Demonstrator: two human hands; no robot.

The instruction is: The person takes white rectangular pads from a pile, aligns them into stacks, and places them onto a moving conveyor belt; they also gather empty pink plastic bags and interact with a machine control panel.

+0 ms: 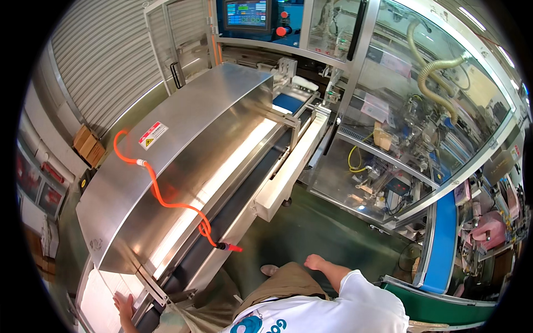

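Preferably, the left hand [124,304], fingers spread by the white surface [99,297], should press lightly; the right hand [315,262] curls, any hold hidden.

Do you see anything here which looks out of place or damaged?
The orange hose looks odd: it strays loosely across the metal hood in this view, and near its red tip it is looped, perhaps knotted, instead of running neatly. No damage is evident.
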